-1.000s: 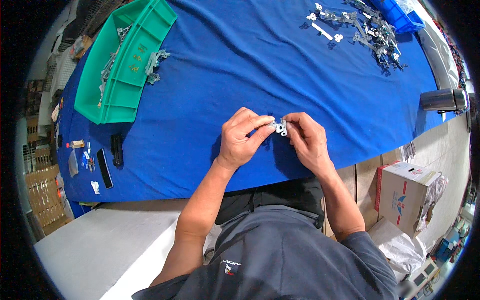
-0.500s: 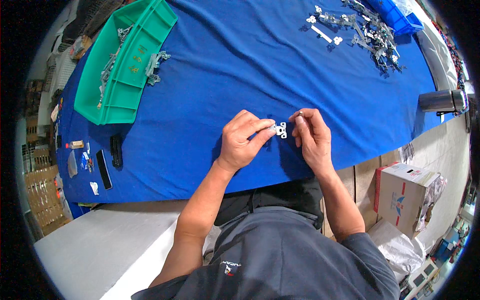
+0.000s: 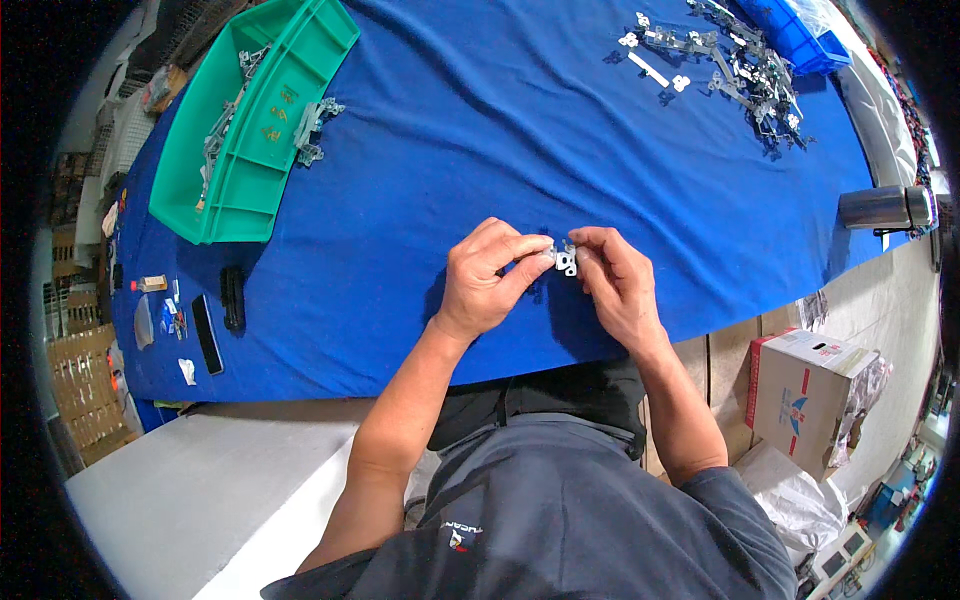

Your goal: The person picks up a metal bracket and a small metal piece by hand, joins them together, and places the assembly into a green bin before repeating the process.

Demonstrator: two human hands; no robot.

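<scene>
My left hand (image 3: pixel 487 275) is closed, its thumb and forefinger pinching a small silver metal bracket (image 3: pixel 566 262) with holes and rounded lobes, held just above the blue cloth. My right hand (image 3: pixel 622 285) is at the bracket's right side, with thumb and forefinger drawn in close together. A small metal piece (image 3: pixel 568 243) shows at the right fingertips, by the bracket's upper edge; its exact shape is too small to make out. The fingers hide part of the bracket.
A green bin (image 3: pixel 265 150) with metal parts stands far left, with more metal parts (image 3: pixel 312 135) beside it. A heap of metal parts (image 3: pixel 755 85) lies far right by a blue bin (image 3: pixel 800 40). A flask (image 3: pixel 885 207) stands right; a phone (image 3: pixel 207 335) lies left.
My right hand has moved left and brought the small metal piece up to the bracket. My left hand stays nearly where it was, still pinching the bracket.
</scene>
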